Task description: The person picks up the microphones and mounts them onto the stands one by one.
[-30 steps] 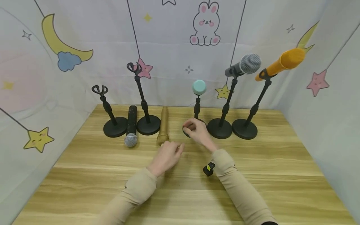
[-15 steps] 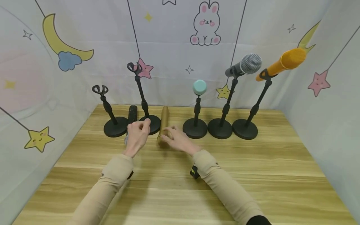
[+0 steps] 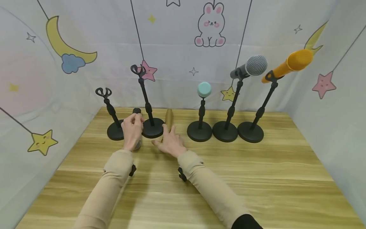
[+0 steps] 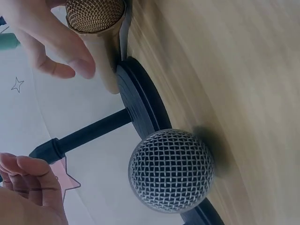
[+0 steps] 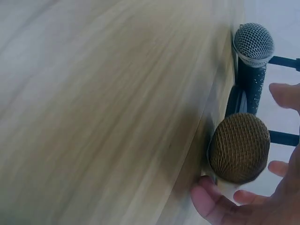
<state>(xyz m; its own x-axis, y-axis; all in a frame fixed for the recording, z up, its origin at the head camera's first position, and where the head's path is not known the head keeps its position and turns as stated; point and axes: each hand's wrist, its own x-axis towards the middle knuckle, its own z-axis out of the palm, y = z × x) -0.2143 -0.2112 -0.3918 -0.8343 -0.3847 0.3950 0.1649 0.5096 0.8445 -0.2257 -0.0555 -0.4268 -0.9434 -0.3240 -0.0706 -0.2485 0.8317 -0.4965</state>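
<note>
My left hand (image 3: 131, 132) is over the black microphone (image 4: 171, 171), which lies with its silver mesh head toward me. In the left wrist view, this hand's loosely curled fingers (image 4: 33, 171) appear apart from the mesh head, with nothing between them. My right hand (image 3: 171, 143) spreads over the head end of a gold microphone (image 3: 169, 117), covering that end in the head view. From the right wrist, the gold mesh head shows between the spread fingers and thumb, which are not closed round it. Two bare black stands, a short one (image 3: 115, 131) and a taller one (image 3: 152, 128), flank the black microphone.
Toward the right stand a short stand with a mint-topped microphone (image 3: 204, 89), one with a grey microphone (image 3: 255, 65), and one with an orange microphone (image 3: 298, 60). Their round bases are close together on the wooden table (image 3: 257, 184). A printed curtain (image 3: 171, 38) hangs behind.
My left hand moved left from near the gold microphone to above the black one. My right hand left the mint microphone's stand base and moved left over the gold microphone, its fingers spreading.
</note>
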